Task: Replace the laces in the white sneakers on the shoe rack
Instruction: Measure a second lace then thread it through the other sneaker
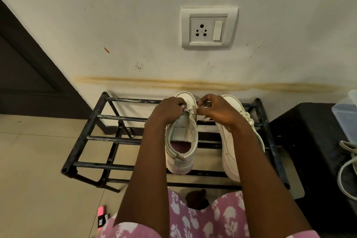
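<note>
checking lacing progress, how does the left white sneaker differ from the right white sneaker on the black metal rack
The left white sneaker stands upright with its opening facing up; the right white sneaker lies tipped on its side. The left one's tongue is mostly bare, and the left hand and right hand pinch a white lace near its toe; the right one shows threaded laces and is not gripped. Both rest on the black metal rack.

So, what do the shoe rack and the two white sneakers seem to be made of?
Shoe rack: likely black-painted metal tubing; open round ends, paint scuffed to grey. Sneakers: smooth matte white upper, probably leather or a synthetic; stitched panels, no weave visible.
</note>
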Available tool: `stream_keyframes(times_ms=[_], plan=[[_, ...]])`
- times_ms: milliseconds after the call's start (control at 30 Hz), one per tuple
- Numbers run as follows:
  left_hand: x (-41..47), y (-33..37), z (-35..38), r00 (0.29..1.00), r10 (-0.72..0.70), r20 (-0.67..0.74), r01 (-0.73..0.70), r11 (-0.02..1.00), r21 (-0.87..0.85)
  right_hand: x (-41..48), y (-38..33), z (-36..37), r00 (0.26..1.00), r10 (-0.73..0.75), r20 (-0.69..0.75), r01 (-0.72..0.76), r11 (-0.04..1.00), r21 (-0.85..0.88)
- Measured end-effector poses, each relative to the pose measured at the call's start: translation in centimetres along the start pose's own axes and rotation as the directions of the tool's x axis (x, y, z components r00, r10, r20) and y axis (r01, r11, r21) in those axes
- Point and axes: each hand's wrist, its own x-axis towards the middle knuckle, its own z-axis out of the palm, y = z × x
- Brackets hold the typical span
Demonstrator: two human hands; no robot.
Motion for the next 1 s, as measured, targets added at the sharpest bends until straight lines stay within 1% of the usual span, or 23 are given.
stream_keyframes(times_ms=[67,133,200,267,300,333,367,400,433,467,533,600,767,800,833,867,900,933,967,1000], plan=[[-0.1,0.1,-0.1,1.000,-0.002,0.008,0.002,1.000,0.014,0.1,0.1,-0.1,0.995,-0.087,-0.053,0.075,0.977,-0.198],[-0.1,0.1,-0.1,1.000,-0.015,0.018,0.015,1.000,0.000,0.2,0.1,0.2,0.988,-0.139,-0.066,0.116,0.954,-0.278],[0.0,0.4,-0.1,0.998,-0.047,0.029,0.048,0.998,-0.036,0.2,0.0,0.3,0.988,-0.133,-0.075,0.104,0.944,-0.312],[0.4,0.6,-0.2,0.992,-0.113,0.048,0.117,0.990,-0.083,0.3,-0.1,0.3,0.991,-0.085,-0.107,0.050,0.954,-0.296],[0.4,0.6,-0.2,0.991,-0.126,0.052,0.130,0.987,-0.092,0.4,-0.2,0.3,0.993,-0.038,-0.115,0.005,0.961,-0.276],[0.5,0.6,-0.2,0.991,-0.123,0.055,0.128,0.986,-0.102,0.4,-0.2,0.5,0.994,0.020,-0.106,-0.044,0.974,-0.224],[0.4,0.6,-0.1,0.993,-0.109,0.053,0.115,0.987,-0.115,0.5,-0.1,0.8,0.990,0.095,-0.102,-0.106,0.988,-0.111],[0.3,0.5,-0.1,0.995,-0.086,0.041,0.090,0.990,-0.113,0.4,-0.2,1.3,0.980,0.177,-0.093,-0.173,0.983,0.057],[0.1,0.3,-0.1,0.998,-0.059,0.024,0.061,0.993,-0.098,0.3,-0.2,1.8,0.966,0.244,-0.084,-0.220,0.949,0.226],[0.1,0.1,-0.1,0.998,-0.055,0.021,0.057,0.993,-0.103,0.4,-0.1,2.1,0.957,0.279,-0.081,-0.237,0.910,0.340],[0.2,-0.3,0.0,0.999,-0.046,0.020,0.048,0.994,-0.102,0.4,-0.2,2.3,0.948,0.309,-0.080,-0.243,0.862,0.445],[0.3,-0.4,0.0,0.999,-0.033,0.032,0.036,0.995,-0.092,0.4,-0.3,2.1,0.938,0.339,-0.075,-0.255,0.820,0.512],[0.2,0.0,0.1,0.999,-0.005,0.052,0.007,0.999,-0.039,0.4,-0.2,2.0,0.904,0.422,-0.071,-0.293,0.730,0.618],[0.2,0.0,0.1,0.998,-0.004,0.061,0.006,0.999,-0.031,0.5,-0.2,2.0,0.906,0.416,-0.084,-0.287,0.747,0.600],[0.3,0.0,0.1,0.997,-0.004,0.075,0.006,1.000,-0.023,0.6,0.0,1.9,0.912,0.391,-0.122,-0.279,0.811,0.513],[0.3,0.0,0.1,0.996,-0.008,0.089,0.008,1.000,-0.008,0.7,0.2,1.8,0.926,0.338,-0.169,-0.268,0.903,0.335],[0.3,0.0,0.2,0.995,-0.008,0.094,0.008,1.000,0.003,0.7,0.4,1.7,0.942,0.263,-0.210,-0.249,0.964,0.093],[0.4,-0.2,0.3,0.996,-0.008,0.090,0.008,1.000,0.000,0.7,0.5,1.6,0.955,0.187,-0.230,-0.219,0.968,-0.121],[0.6,-0.4,0.5,0.997,-0.011,0.080,0.013,1.000,-0.024,0.7,0.5,1.6,0.963,0.127,-0.238,-0.189,0.946,-0.261],[0.7,-0.6,0.5,0.997,-0.025,0.068,0.029,0.998,-0.060,0.6,0.4,1.5,0.969,0.091,-0.228,-0.164,0.931,-0.325]])
